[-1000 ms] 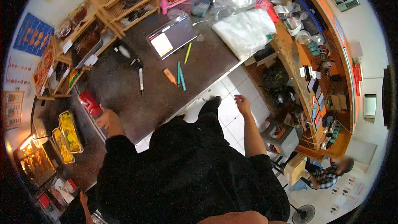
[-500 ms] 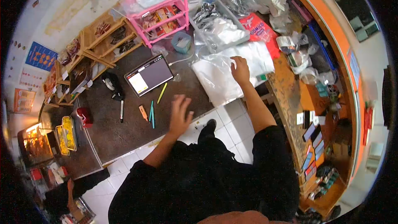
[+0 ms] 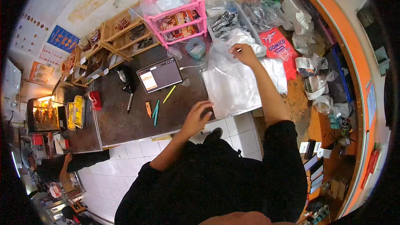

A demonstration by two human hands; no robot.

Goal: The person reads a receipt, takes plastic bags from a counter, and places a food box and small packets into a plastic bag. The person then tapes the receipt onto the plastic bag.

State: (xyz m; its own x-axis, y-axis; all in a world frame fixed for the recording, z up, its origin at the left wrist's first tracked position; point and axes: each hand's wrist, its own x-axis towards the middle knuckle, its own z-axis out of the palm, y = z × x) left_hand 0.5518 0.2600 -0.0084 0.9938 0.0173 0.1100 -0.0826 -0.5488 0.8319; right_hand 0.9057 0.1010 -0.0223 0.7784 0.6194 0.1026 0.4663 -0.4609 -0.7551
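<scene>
My right hand [image 3: 246, 55] is closed at the upper part of a pile of clear plastic bags [image 3: 231, 85], its fingertips pinched on thin plastic. At the lower left corner of that pile is my left hand [image 3: 197, 118], its fingers curved and apart, holding nothing. A tablet [image 3: 168, 74] with a lit screen lies left of the bags, joined to a white cable. Below it are a yellow-green pen [image 3: 169, 94], two teal pens [image 3: 156, 112] and an orange highlighter [image 3: 148, 109]. A black marker [image 3: 130, 102] lies further left.
A pink rack [image 3: 179, 35] and a grey bin [image 3: 248, 27] of bags stand behind. Wooden trays [image 3: 121, 52], a red tape dispenser [image 3: 95, 100] and yellow food trays [image 3: 78, 111] are at left. A red bag [image 3: 278, 50] lies right. A co-worker [image 3: 66, 166] is at lower left.
My left hand has left the red dispenser and moved right to the bags. My right hand has come up from beside the counter and closed at the plastic. The view has turned and shifted.
</scene>
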